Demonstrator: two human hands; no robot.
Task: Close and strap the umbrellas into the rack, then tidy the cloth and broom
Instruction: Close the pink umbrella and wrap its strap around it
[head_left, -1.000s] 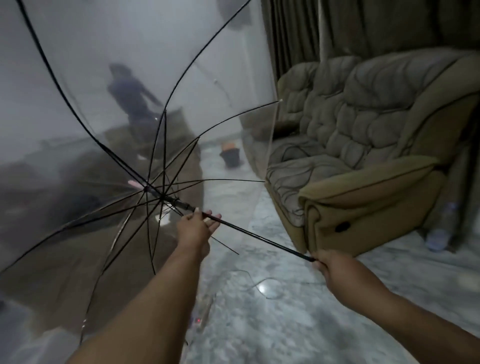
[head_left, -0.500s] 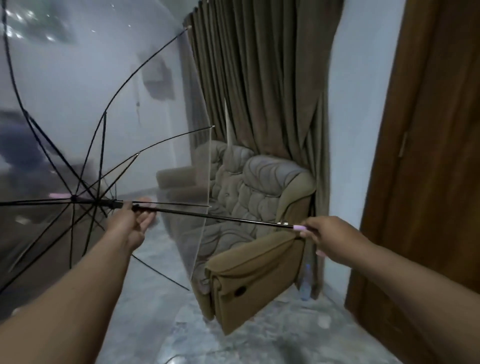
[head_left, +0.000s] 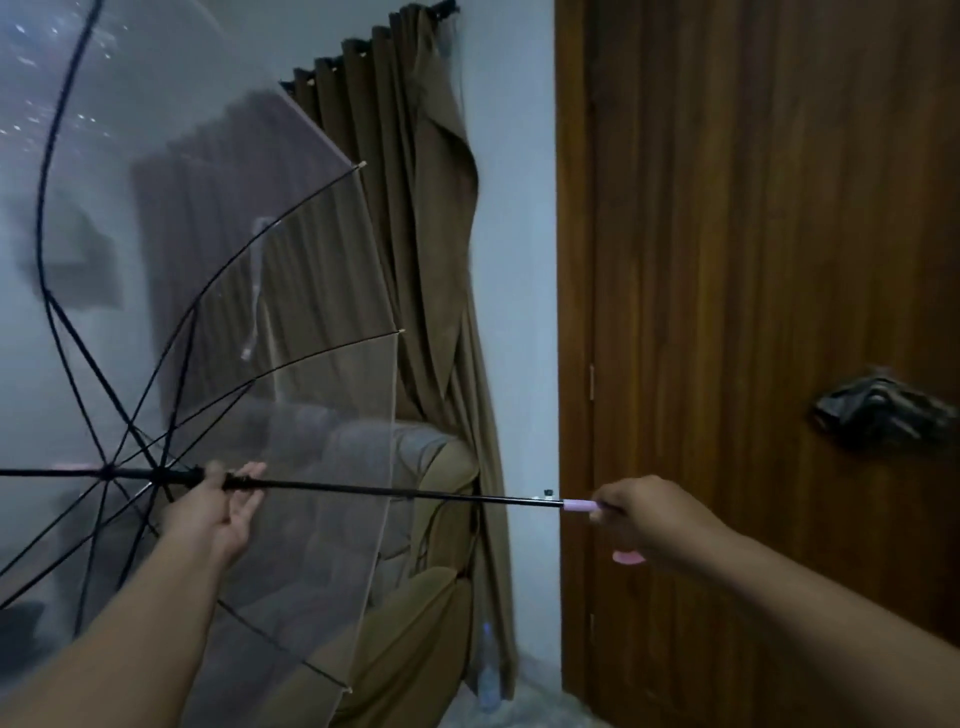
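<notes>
A clear umbrella (head_left: 218, 270) with black ribs is open and held sideways, its canopy filling the left of the view. Its black shaft (head_left: 395, 492) runs level from the hub to a pink handle (head_left: 581, 505). My right hand (head_left: 649, 514) grips the pink handle on the right. My left hand (head_left: 218, 512) is on the shaft at the runner, just right of the hub, fingers loosely curled round it. No rack, cloth or broom is in view.
A brown wooden door (head_left: 753, 312) with a dark handle (head_left: 878, 410) fills the right. Olive curtains (head_left: 415, 234) hang beside a pale wall strip. An olive and grey sofa (head_left: 415, 623) sits behind the canopy, and a plastic bottle (head_left: 485, 670) stands on the floor.
The view has swung right and upward, from the sofa and floor to the curtain and door. The umbrella shaft went from sloping to level; both hands keep their holds.
</notes>
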